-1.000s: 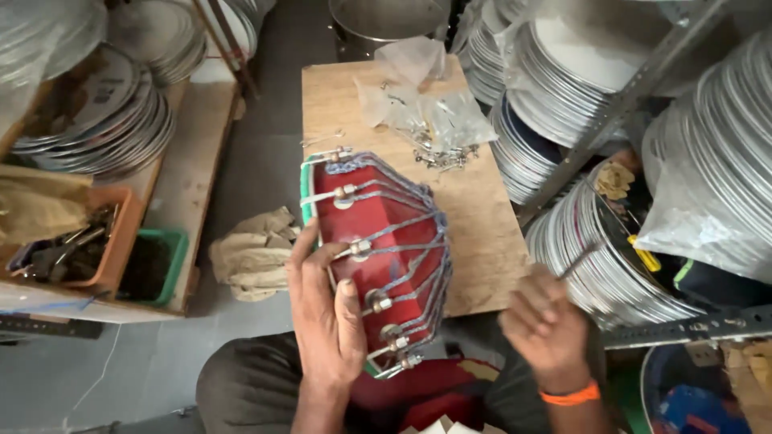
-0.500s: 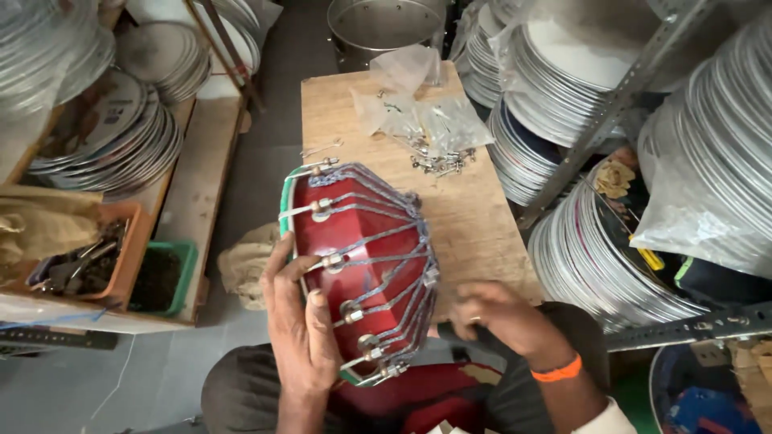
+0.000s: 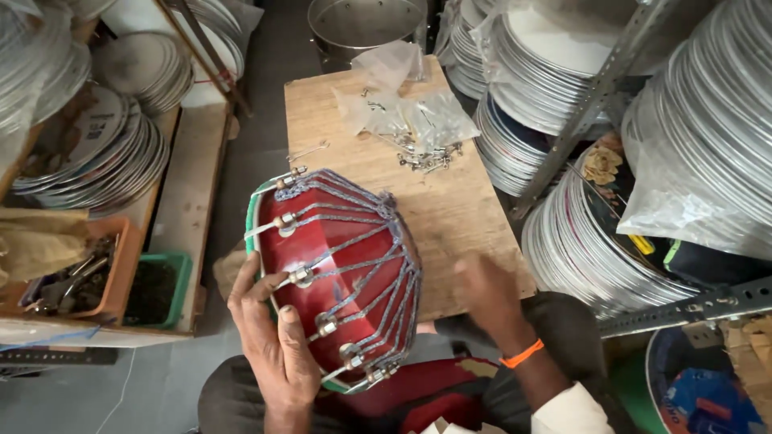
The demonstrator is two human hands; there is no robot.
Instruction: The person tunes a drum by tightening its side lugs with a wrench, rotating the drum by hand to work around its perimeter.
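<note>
Drum shell (image 3: 342, 273), red and bowl-shaped, sits on its side at the near edge of the wooden board (image 3: 450, 209), laced with metal rods and tension hooks. I see my left hand (image 3: 269, 345) spread flat against its green-rimmed left edge, thumb lying up the red side. My right hand (image 3: 490, 301) is blurred just right of the drum over the board; I cannot tell whether its fingers are closed or apart, and it seems to hold nothing. An orange band (image 3: 521, 354) circles that wrist. Farther up the board lie clear plastic bags (image 3: 410, 112) with loose metal hooks (image 3: 422, 153). Stacks of round drum heads (image 3: 579, 241) crowd the right, with more (image 3: 96, 161) at the left above an orange tray of tools (image 3: 72, 281).
</note>
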